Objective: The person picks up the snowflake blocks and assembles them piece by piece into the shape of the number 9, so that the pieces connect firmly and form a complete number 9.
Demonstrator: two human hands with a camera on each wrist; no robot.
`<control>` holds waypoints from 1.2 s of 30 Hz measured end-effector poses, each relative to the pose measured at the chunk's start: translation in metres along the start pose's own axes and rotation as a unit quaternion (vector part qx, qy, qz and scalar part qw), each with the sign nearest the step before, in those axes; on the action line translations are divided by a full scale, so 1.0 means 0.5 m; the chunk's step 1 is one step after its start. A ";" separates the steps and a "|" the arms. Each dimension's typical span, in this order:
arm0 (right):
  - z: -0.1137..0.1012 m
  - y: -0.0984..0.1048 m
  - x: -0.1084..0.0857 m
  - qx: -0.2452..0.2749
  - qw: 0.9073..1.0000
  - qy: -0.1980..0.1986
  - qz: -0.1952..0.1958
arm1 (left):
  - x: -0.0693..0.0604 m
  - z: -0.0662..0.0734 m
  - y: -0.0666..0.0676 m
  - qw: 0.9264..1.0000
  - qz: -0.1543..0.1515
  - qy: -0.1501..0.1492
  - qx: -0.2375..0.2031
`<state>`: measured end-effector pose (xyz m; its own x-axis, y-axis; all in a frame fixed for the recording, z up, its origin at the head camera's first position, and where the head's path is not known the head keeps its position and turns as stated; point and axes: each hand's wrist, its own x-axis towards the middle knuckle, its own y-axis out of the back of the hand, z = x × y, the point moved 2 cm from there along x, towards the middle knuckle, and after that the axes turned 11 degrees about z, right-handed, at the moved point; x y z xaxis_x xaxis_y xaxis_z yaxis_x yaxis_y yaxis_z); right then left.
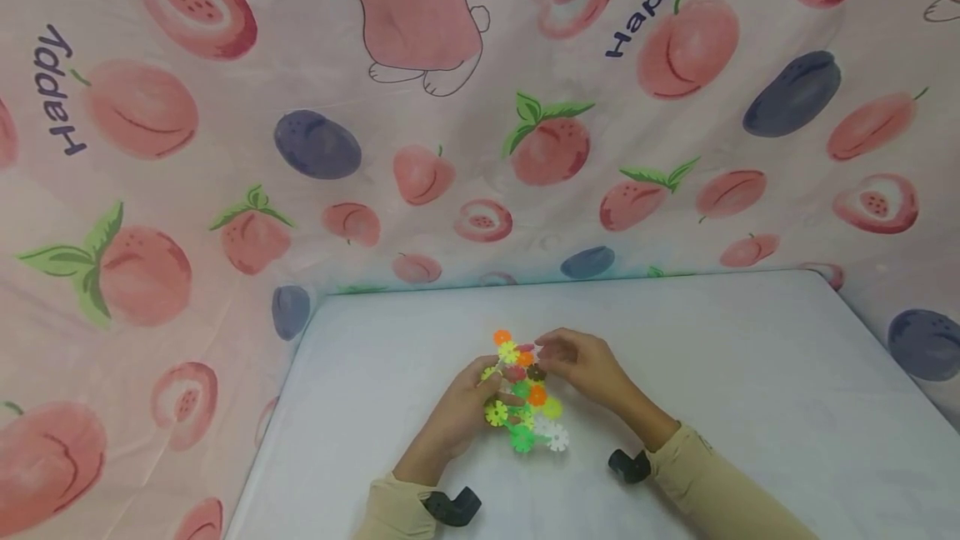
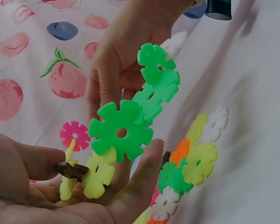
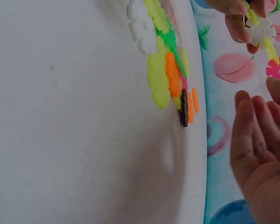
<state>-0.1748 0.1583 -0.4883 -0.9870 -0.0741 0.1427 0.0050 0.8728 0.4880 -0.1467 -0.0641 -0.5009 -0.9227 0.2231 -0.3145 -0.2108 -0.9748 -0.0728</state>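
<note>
Just past the far edge of the white table (image 1: pixel 750 390), a pink backdrop (image 1: pixel 420 119) printed with peaches, dark blue fruits and the word "Happy" rises, wrapping round the table's left and right sides too. Over the table's near part are your beige sleeves (image 1: pixel 731 482), a black wrist device (image 1: pixel 453 507) at each cuff. A cluster of flower-shaped discs (image 1: pixel 537 395), many slotted together, is over the middle of the table. Your left hand (image 1: pixel 461 407), toward the table's left side, grips it, the thumb against a brown disc (image 2: pixel 77 171), and its fingers cover some discs. Your right hand (image 1: pixel 581 361), toward the table's right side, has relaxed fingers with the thumb apart; whether it touches a pink disc (image 3: pixel 279 69) cannot be told. From the head view, the cluster's long axis runs from far to near across the table, slanting rightward: an orange disc (image 1: pixel 502 337) tops the far end, while a green disc (image 1: pixel 522 439) and a white disc (image 1: pixel 558 439) form the near end.
</note>
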 end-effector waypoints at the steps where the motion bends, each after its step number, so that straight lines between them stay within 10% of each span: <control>1: 0.005 -0.001 0.001 -0.018 1.000 -0.002 -0.009 | 0.000 0.001 0.002 1.000 0.002 0.000 -0.002; 15: 0.052 -0.018 -0.010 -0.151 0.973 0.067 -0.163 | -0.002 0.006 0.017 1.000 -0.019 -0.001 -0.023; 25: 0.048 -0.017 -0.007 -0.180 0.963 0.101 -0.174 | -0.002 0.010 0.023 0.999 -0.030 -0.013 -0.016; 36: 0.051 -0.012 -0.003 -0.206 0.963 0.053 -0.164 | 0.003 0.002 0.024 1.000 -0.012 0.001 -0.016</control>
<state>-0.1776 0.1656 -0.5135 -0.9247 -0.3807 -0.0011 -0.2192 0.5300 0.8192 -0.1509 -0.0755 -0.5012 -0.9173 0.2454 -0.3135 -0.2214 -0.9689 -0.1108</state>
